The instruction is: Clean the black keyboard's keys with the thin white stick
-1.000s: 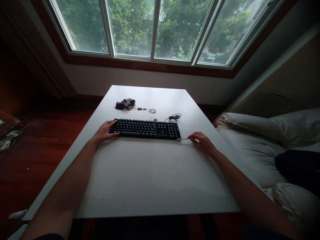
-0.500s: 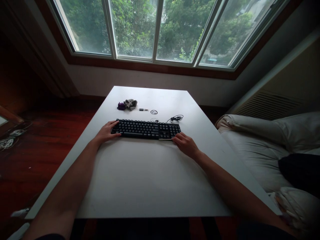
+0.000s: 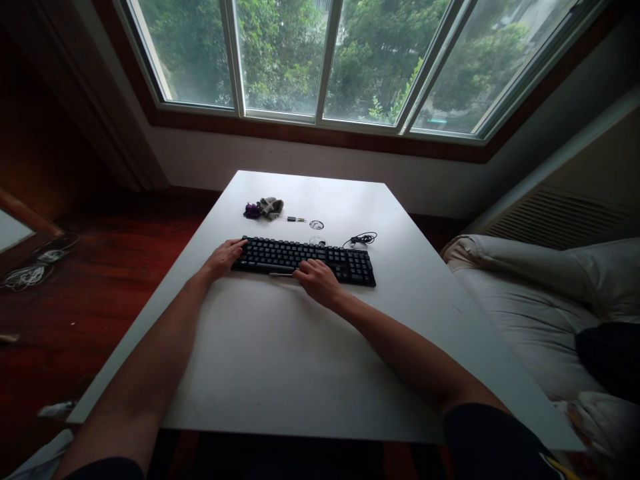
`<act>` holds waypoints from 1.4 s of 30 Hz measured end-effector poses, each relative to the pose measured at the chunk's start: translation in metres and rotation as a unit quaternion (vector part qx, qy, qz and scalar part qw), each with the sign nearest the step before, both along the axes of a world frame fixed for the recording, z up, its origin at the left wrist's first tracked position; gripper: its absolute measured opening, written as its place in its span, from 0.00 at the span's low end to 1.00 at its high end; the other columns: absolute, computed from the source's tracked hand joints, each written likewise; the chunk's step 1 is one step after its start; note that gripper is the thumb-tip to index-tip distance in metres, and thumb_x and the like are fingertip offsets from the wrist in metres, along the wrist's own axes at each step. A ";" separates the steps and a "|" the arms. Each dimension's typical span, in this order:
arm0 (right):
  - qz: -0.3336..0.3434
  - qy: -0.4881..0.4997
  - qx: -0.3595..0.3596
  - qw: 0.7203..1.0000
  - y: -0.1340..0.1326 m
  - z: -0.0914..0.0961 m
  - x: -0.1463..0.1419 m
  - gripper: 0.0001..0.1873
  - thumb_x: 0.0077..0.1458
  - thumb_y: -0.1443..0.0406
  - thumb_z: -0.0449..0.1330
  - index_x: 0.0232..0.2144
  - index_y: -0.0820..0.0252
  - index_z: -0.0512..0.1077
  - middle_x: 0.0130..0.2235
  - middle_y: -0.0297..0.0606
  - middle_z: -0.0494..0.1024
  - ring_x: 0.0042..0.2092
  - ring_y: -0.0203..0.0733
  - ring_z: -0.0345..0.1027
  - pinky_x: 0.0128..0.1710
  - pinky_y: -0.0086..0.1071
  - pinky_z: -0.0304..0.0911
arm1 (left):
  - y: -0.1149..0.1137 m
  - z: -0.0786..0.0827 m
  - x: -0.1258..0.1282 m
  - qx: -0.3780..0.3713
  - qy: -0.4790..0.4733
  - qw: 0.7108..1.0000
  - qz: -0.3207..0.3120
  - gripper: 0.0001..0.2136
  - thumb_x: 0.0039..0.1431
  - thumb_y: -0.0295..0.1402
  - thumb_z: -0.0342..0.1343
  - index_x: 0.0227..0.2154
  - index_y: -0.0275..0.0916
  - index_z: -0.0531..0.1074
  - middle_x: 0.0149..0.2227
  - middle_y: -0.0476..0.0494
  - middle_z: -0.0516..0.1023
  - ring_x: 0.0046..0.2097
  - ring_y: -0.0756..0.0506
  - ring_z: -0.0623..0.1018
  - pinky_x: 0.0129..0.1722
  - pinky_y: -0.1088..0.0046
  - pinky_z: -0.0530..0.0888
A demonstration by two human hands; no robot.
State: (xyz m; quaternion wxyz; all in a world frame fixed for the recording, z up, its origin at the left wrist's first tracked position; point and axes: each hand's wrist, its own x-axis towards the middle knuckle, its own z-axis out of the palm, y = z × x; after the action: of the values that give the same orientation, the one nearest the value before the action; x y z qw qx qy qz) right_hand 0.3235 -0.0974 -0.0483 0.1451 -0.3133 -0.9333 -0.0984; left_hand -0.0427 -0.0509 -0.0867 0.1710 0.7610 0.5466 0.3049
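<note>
A black keyboard (image 3: 345, 263) lies across the white table (image 3: 300, 360). My left hand (image 3: 225, 259) grips the keyboard's left end, thumb along the front and fingers curled on the keys. My right hand (image 3: 316, 281) rests at the middle of the keyboard's front edge, closed in a pinch on a thin stick-like tool (image 3: 281, 274). The tool's tip points left along that edge, just under the space bar.
Behind the keyboard lie a coiled black cable (image 3: 361, 239), a small round disc (image 3: 316, 225), a purple object (image 3: 251, 211) beside a grey cloth (image 3: 271, 207), and a small plug (image 3: 295, 219). A bed with white bedding (image 3: 530, 293) adjoins the table's right side. Cables (image 3: 30, 273) lie on the floor at left.
My right hand has slid left with the thin tool, from beyond the keyboard's right end to the middle of its front edge. The left hand stays on the left end.
</note>
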 end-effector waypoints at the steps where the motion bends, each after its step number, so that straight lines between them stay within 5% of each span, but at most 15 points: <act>1: 0.002 -0.002 0.000 1.000 0.001 0.001 -0.012 0.11 0.68 0.69 0.52 0.40 0.57 0.75 0.39 0.42 0.72 0.41 0.45 0.58 0.41 0.36 0.49 | 0.000 0.000 0.000 -0.002 -0.009 1.000 0.005 0.31 0.69 0.54 0.38 0.63 0.41 0.69 0.63 0.40 0.68 0.64 0.36 0.67 0.67 0.54 0.62; 11: 0.010 0.009 -0.028 1.000 0.008 0.006 -0.111 0.12 0.67 0.69 0.52 0.43 0.54 0.75 0.41 0.41 0.73 0.41 0.45 0.60 0.40 0.36 0.49 | -0.004 0.009 0.005 -0.013 -0.043 0.999 0.008 0.31 0.70 0.53 0.34 0.61 0.41 0.72 0.63 0.41 0.69 0.64 0.35 0.68 0.67 0.52 0.62; 17: 0.003 0.001 -0.041 0.999 0.007 0.007 -0.111 0.12 0.67 0.69 0.52 0.44 0.55 0.75 0.42 0.41 0.73 0.41 0.45 0.61 0.40 0.36 0.49 | -0.001 0.000 0.001 0.021 0.005 1.000 -0.003 0.27 0.68 0.48 0.42 0.62 0.41 0.70 0.63 0.40 0.68 0.64 0.37 0.68 0.67 0.56 0.62; 23: -0.039 -0.005 -0.041 0.998 0.000 0.010 -0.027 0.09 0.68 0.67 0.54 0.42 0.56 0.75 0.40 0.41 0.74 0.41 0.43 0.61 0.41 0.35 0.49 | 0.001 -0.006 0.000 0.049 0.032 0.998 -0.012 0.25 0.67 0.43 0.48 0.64 0.42 0.67 0.62 0.41 0.68 0.63 0.38 0.68 0.67 0.54 0.64; 36: -0.216 0.088 -0.072 0.970 -0.036 -0.006 0.228 0.11 0.66 0.63 0.55 0.39 0.55 0.78 0.39 0.42 0.78 0.40 0.45 0.69 0.42 0.37 0.59 | 0.003 -0.011 -0.004 0.064 0.047 0.997 -0.015 0.24 0.68 0.41 0.48 0.65 0.45 0.65 0.64 0.43 0.67 0.64 0.39 0.67 0.67 0.56 0.64; 39: -0.247 0.177 -0.125 0.945 -0.044 -0.015 0.263 0.11 0.64 0.60 0.56 0.38 0.56 0.78 0.38 0.42 0.78 0.37 0.44 0.71 0.39 0.36 0.63 | 0.003 -0.011 -0.004 0.063 0.050 0.997 -0.015 0.24 0.69 0.42 0.47 0.65 0.44 0.65 0.64 0.43 0.67 0.64 0.39 0.67 0.67 0.57 0.64; 42: -0.279 0.252 -0.168 0.911 -0.048 -0.021 0.267 0.13 0.62 0.58 0.56 0.41 0.56 0.77 0.38 0.41 0.79 0.35 0.43 0.71 0.36 0.35 0.65 | 0.003 -0.010 -0.004 0.061 0.049 0.997 -0.016 0.25 0.69 0.43 0.47 0.65 0.43 0.65 0.63 0.42 0.67 0.64 0.39 0.67 0.67 0.57 0.63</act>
State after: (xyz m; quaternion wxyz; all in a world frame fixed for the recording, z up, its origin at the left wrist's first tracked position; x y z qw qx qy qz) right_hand 0.5901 -0.1454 -0.0693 0.2875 -0.5952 -0.7428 0.1059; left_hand -0.0471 -0.0479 -0.0971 0.1018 0.7924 0.5226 0.2976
